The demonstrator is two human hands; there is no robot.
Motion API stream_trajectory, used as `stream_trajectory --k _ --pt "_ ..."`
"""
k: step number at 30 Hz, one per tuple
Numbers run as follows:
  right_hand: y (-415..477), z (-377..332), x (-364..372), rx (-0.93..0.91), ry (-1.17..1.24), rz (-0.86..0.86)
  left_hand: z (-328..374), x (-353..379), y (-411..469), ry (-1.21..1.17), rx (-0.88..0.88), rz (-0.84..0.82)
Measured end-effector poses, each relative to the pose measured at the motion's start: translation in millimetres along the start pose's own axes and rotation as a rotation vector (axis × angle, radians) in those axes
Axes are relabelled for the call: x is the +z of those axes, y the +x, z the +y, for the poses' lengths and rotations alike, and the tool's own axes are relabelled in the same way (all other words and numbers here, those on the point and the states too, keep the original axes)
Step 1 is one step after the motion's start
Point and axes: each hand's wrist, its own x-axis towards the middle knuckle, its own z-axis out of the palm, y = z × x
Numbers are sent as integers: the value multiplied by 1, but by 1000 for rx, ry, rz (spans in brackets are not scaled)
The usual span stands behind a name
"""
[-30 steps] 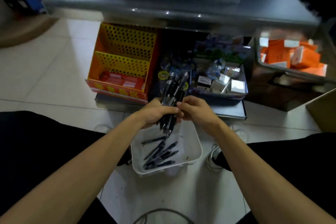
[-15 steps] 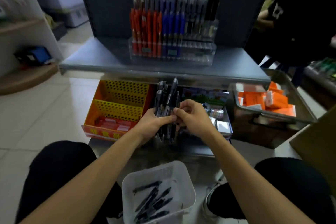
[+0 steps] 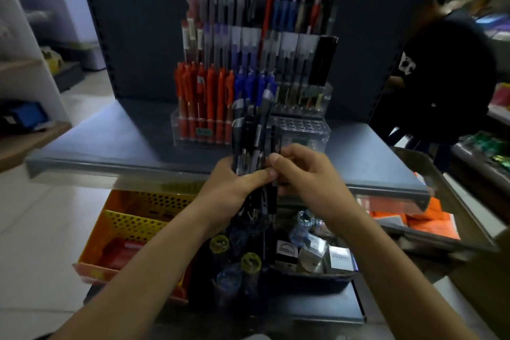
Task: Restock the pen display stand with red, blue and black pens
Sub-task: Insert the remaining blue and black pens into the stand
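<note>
Blk pens (image 3: 249,132): L hand (image 3: 229,190) (+R hand (image 3: 306,176))

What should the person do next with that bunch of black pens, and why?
Probably draw one pen free with the right hand and carry it to the empty holes of the display stand. The left hand grips the bundle of black pens upright before it, the right hand pinches one of them, and red pens and blue pens fill their rows while those holes stand bare.
</note>
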Motion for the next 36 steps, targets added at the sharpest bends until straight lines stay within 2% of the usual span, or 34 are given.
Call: stream_trajectory --k 3,7,18,25,29,36 --pt "12 5 1 -61 67 89 4 -2 17 24 60 -8" --pt "28 10 9 -118 52 179 5 -9 35 13 51 -27" --pt "33 -8 -2 -132 32 267 5 -17 37 -154 63 10" --pt "53 -37 -20 -196 60 454 8 -18 35 -179 70 36" --pt "76 -47 -30 -264 -128 549 7 -19 40 -196 101 36" --pt "105 -33 -26 -261 -510 489 5 -27 50 -245 127 5"
